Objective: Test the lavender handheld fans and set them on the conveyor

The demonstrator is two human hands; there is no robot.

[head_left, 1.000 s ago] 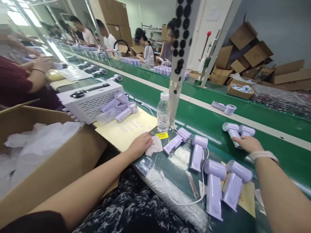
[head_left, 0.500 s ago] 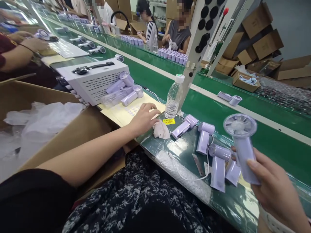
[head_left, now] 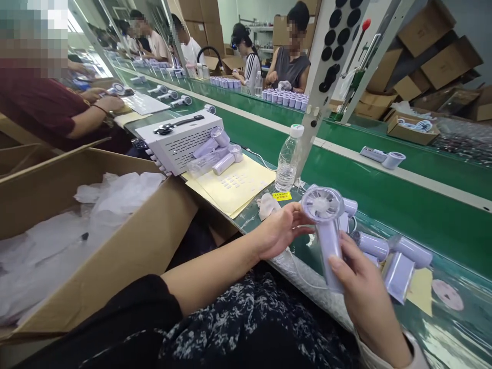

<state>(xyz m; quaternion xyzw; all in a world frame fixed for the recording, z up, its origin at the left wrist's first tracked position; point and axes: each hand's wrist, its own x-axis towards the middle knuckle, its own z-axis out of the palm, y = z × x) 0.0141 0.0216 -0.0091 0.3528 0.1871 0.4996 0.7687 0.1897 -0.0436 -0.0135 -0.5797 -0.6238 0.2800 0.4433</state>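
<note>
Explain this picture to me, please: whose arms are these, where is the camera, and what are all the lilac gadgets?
The camera sits on a worker's head and looks down, so the two bare arms are that person's own. No machine does the handling here. The right hand grips the handle of a small lilac handheld fan, its round head facing the camera, while the left hand touches the rim of that head. More lilac fans lie on the green belt just behind. Nearby stand a water bottle, yellow sheets and a white vented box. A cardboard box with plastic bags sits on the left. Other people work along the line.
</note>
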